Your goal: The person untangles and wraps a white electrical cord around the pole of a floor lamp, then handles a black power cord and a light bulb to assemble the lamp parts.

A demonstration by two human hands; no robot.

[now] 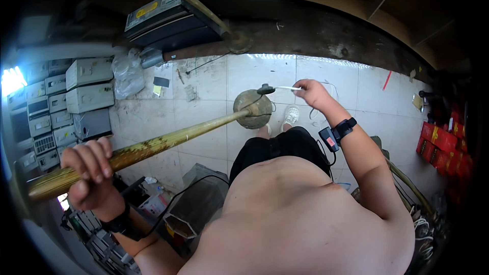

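My left hand [90,173] is wrapped round the upper part of a long yellow-brown pole [173,136], which slants down to the right. At its lower end is a round, worn disc base [261,110], near my shoes. A dark cord runs by the base to a small black oval piece [265,89]. From that piece a white cord [285,88] stretches to my right hand [311,93], whose fingers are closed in a pinch on it. Thin loops of cord hang below the right hand. The pole's top end is partly lost at the dark left rim.
A similar pole [196,2] with a round foot stands beside a dark boxy machine [165,18]. Stacked grey computer cases [89,84] and a clear plastic bag [129,79] are at left. Red boxes [439,142] sit at right. A grey box-like object [196,198] lies near my left side.
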